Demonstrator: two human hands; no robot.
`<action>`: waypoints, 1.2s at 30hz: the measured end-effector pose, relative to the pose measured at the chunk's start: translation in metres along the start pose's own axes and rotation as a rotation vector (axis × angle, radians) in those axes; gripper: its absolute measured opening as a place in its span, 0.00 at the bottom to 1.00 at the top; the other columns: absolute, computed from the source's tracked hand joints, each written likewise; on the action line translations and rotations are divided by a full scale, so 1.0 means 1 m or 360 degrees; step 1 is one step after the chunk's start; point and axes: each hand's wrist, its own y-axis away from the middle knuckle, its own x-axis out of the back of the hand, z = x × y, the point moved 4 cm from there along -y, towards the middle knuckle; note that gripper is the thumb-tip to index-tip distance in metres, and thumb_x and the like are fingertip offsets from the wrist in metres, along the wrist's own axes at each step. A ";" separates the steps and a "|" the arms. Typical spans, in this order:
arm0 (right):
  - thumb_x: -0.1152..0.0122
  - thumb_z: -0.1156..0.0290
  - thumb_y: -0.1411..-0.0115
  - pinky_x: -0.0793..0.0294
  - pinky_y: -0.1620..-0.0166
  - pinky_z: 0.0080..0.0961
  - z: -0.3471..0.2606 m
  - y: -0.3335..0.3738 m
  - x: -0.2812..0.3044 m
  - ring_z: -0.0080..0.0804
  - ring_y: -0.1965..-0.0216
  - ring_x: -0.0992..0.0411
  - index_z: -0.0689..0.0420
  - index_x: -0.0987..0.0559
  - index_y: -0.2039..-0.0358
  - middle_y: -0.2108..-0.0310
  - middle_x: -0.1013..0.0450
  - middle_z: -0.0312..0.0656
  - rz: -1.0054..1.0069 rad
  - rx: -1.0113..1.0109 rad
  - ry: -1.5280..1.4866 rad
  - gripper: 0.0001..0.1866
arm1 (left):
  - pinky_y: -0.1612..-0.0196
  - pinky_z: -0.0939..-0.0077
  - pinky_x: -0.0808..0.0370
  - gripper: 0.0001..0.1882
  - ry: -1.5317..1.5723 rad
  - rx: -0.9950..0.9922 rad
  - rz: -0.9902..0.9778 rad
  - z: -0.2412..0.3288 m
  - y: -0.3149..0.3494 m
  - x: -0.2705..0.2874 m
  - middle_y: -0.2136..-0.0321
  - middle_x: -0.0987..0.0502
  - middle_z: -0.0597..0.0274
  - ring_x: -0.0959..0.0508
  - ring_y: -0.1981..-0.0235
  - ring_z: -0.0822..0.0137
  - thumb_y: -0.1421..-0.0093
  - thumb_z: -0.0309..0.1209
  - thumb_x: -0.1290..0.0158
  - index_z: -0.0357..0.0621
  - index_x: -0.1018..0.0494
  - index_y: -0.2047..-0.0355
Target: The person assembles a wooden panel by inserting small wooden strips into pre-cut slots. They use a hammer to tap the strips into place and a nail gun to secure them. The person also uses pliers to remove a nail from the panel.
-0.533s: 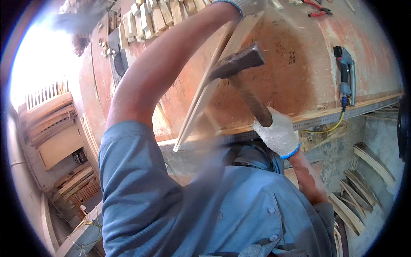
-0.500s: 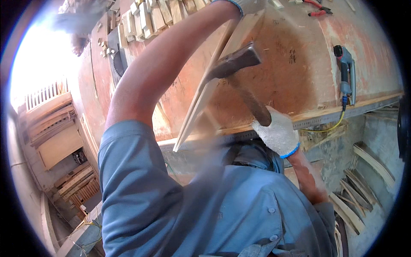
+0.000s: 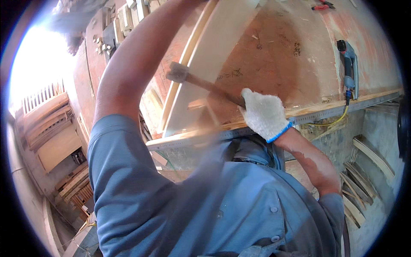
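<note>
The reddish-brown surface [image 3: 265, 81] spreads before me, scuffed paler toward the far right and marked here and there with dark handwriting. Along its near edge runs a metal rule [image 3: 317, 115], with a wooden strip just behind it. A long pale wooden piece [image 3: 203, 60] slants across the surface, its lower end near that edge and its upper part passing beneath my raised left arm [image 3: 137, 60] and out of view at the top. Where that arm ends, my left grip lies beyond the upper border, so I cannot tell whether it is open or closed.

The hammer [image 3: 212, 88] lies across the wooden piece, head to the left over its narrow edge; I cannot tell whether metal and wood touch. On the right of the surface, well apart from the hammer, rests a blue and black power tool [image 3: 349, 68], a yellow hose [image 3: 341, 118] trailing off its near end. My right grip [image 3: 266, 115], in a white glove with a blue cuff, is closed around the hammer's wooden handle. Smaller than these, red-handled pliers [image 3: 322, 6] lie at the far side.
</note>
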 end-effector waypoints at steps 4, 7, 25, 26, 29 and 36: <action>0.37 0.64 0.38 0.21 0.68 0.53 -0.014 -0.034 -0.009 0.57 0.70 0.19 0.54 0.25 0.63 0.73 0.20 0.51 0.0024 0.0139 -0.0070 0.10 | 0.51 0.70 0.19 0.21 0.0539 0.0198 0.0247 -0.061 0.059 0.044 0.58 0.15 0.51 0.15 0.57 0.67 0.27 0.42 0.46 0.33 0.18 0.52; 0.33 0.61 0.38 0.22 0.67 0.54 -0.006 -0.049 -0.027 0.58 0.68 0.20 0.54 0.26 0.62 0.73 0.21 0.51 0.0043 0.0050 -0.0143 0.13 | 0.51 0.70 0.19 0.22 0.0837 0.0314 0.0440 -0.101 0.121 0.057 0.58 0.15 0.51 0.15 0.57 0.67 0.27 0.42 0.47 0.33 0.18 0.51; 0.33 0.59 0.39 0.23 0.59 0.56 -0.025 -0.051 0.000 0.62 0.62 0.21 0.55 0.23 0.61 0.70 0.21 0.55 -0.0259 -0.0026 -0.0262 0.15 | 0.61 0.71 0.22 0.14 0.0515 0.1121 0.0000 -0.081 0.324 -0.040 0.71 0.18 0.64 0.20 0.66 0.75 0.34 0.33 0.41 0.35 0.19 0.54; 0.33 0.59 0.39 0.24 0.59 0.56 -0.029 -0.042 0.012 0.62 0.62 0.21 0.56 0.23 0.60 0.71 0.21 0.55 -0.0337 -0.0124 -0.0221 0.15 | 0.61 0.70 0.22 0.14 0.0430 0.1121 0.0014 -0.071 0.324 -0.043 0.71 0.18 0.62 0.20 0.66 0.74 0.34 0.33 0.41 0.35 0.19 0.53; 0.33 0.59 0.39 0.23 0.60 0.56 -0.019 -0.022 0.036 0.62 0.63 0.21 0.56 0.23 0.61 0.72 0.22 0.56 -0.0413 -0.0181 -0.0006 0.14 | 0.59 0.62 0.21 0.13 0.0151 0.1039 0.0093 -0.035 0.332 -0.059 0.67 0.17 0.48 0.15 0.64 0.57 0.34 0.31 0.42 0.36 0.21 0.53; 0.33 0.61 0.39 0.22 0.61 0.54 -0.011 -0.028 0.023 0.60 0.64 0.20 0.55 0.23 0.61 0.71 0.21 0.55 -0.0260 -0.0139 0.0156 0.13 | 0.57 0.57 0.21 0.12 0.0213 0.1022 0.0214 -0.030 0.325 -0.054 0.64 0.17 0.41 0.15 0.60 0.46 0.35 0.28 0.43 0.40 0.21 0.52</action>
